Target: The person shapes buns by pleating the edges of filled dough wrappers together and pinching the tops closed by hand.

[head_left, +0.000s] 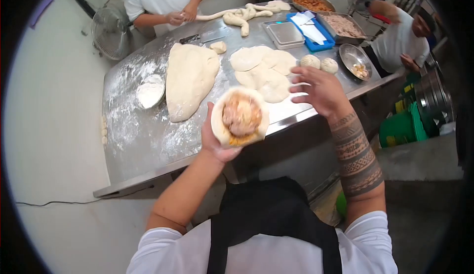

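My left hand (220, 150) is cupped under a round dough wrapper (217, 121), held above the table's front edge. On the wrapper sits a mound of pinkish meat filling (243, 113) with a paler piece on top and an orange bit at the lower rim. To the right, my right hand (320, 90) hovers with fingers apart and nothing in it. Flat dough rounds (269, 74) overlap on the table just left of it. Beyond its fingers are two pleated buns (310, 61).
A big dough slab (190, 81) and a flour bowl (150, 92) occupy the left of the steel table (129, 150). Toward the back right are a blue tray (324, 47), a meat tray (341, 24) and a metal bowl (351, 53). A co-worker (165, 2) handles a dough rope (242, 17).
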`<state>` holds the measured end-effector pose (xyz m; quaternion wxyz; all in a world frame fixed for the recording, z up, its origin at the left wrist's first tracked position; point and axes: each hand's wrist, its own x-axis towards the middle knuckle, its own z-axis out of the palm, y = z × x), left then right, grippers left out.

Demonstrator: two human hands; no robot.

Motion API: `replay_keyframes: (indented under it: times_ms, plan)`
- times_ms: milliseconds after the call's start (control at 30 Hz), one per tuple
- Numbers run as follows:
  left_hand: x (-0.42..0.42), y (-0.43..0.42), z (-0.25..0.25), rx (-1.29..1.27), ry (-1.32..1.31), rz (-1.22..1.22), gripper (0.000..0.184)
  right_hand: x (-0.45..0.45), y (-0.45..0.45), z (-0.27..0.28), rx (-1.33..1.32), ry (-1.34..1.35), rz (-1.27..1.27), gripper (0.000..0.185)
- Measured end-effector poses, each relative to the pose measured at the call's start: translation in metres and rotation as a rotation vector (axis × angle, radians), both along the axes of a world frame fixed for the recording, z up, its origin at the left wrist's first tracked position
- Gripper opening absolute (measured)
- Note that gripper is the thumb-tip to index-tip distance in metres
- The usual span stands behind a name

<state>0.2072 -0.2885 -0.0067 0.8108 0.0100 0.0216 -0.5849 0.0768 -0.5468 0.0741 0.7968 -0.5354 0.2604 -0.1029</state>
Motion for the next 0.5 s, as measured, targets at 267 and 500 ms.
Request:
replay_keyframes:
  times_ms: [267, 500]
  plan:
    - [-0.080, 0.010, 0.012, 0.209, -0.073, -0.228, 0.071, -0.202, 0.068, -0.099, 0.114, 0.089, -0.357, 0.021]
    - [-0.175, 0.016, -0.007, 0.207, -0.030, -0.310, 0.046, -0.289, 0.199, -0.122, 0.079, 0.144, -0.126, 0.016]
